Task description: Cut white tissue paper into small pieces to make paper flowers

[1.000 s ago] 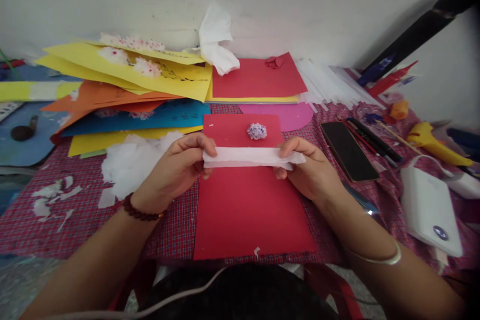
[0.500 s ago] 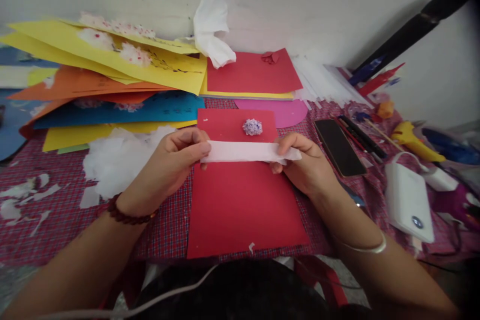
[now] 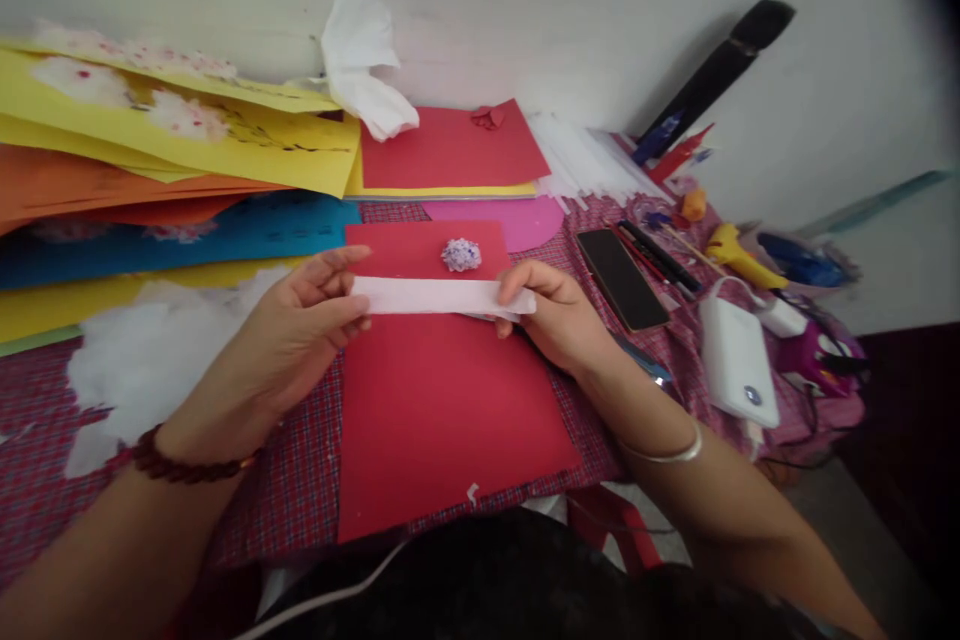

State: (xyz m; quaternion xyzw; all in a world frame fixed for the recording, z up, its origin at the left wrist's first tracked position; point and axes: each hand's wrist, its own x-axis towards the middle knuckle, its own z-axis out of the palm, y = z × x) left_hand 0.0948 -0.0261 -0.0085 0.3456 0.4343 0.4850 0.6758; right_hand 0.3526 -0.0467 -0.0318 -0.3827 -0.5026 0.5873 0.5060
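A folded strip of white tissue paper (image 3: pixel 435 296) is held level between both hands, just above a red sheet of card (image 3: pixel 442 410). My left hand (image 3: pixel 289 340) pinches the strip's left end between thumb and fingers. My right hand (image 3: pixel 551 315) grips its right end, fingers curled. A small white-and-purple tissue flower (image 3: pixel 460 254) lies on the red card just beyond the strip.
Yellow, orange and blue card sheets (image 3: pixel 172 170) are stacked at the left. White tissue scraps (image 3: pixel 150 350) lie near my left wrist. To the right are a phone (image 3: pixel 622 278), pens (image 3: pixel 660 255), a white power bank (image 3: pixel 735 360) and a yellow glue gun (image 3: pixel 739 255). Another red sheet (image 3: pixel 450 148) rests at the wall.
The view has swung to the right, so everything sits further left in the picture. Both hands keep hold of the tissue strip, which looks slightly narrower.
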